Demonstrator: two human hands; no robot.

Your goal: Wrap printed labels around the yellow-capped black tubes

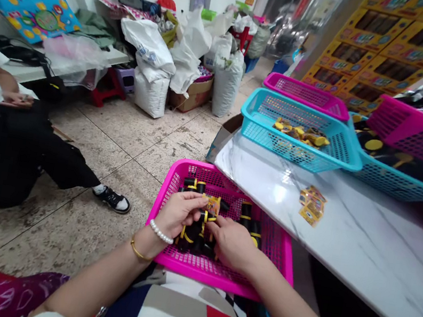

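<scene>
The left hand (177,215) pinched a small yellow printed sheet (212,204) over the bright-pink perforated plastic basket (211,279); the right hand (234,242) met a black, yellow-ended cylinder (209,216), its grip unclear. The sheet looked light, flimsy, best held edgewise.

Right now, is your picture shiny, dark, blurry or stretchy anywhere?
In the head view, a bright glare spot shines on the white table, with deep shadow beneath it; in the same head view, the yellow boxes at top right look smeary and slanted, perhaps from a wide lens; the left hand and right hand look clearer.
</scene>
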